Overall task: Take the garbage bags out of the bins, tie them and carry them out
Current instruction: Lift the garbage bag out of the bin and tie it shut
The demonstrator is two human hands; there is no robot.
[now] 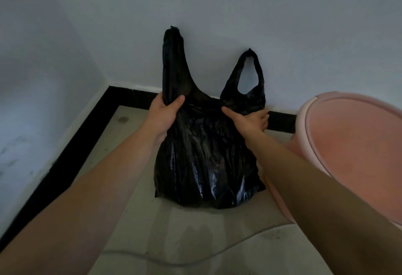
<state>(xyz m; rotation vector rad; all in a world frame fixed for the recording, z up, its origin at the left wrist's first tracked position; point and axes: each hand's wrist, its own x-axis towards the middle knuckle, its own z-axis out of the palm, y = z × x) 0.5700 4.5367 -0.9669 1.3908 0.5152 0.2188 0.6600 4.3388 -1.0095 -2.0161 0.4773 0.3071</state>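
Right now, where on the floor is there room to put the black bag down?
Bare floor lies in front of the black bag, toward the person, and to its left, up to the black baseboard. The right side is crowded: the pink bin sits close beside the bag, and the right hand and left hand grip the bag's top.

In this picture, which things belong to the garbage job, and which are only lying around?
Part of the job:
- black garbage bag, out of the bin, handles not yet tied
- left hand and right hand, both gripping the bag
- pink bin, at the right

Only lying around:
- pale cable on the floor
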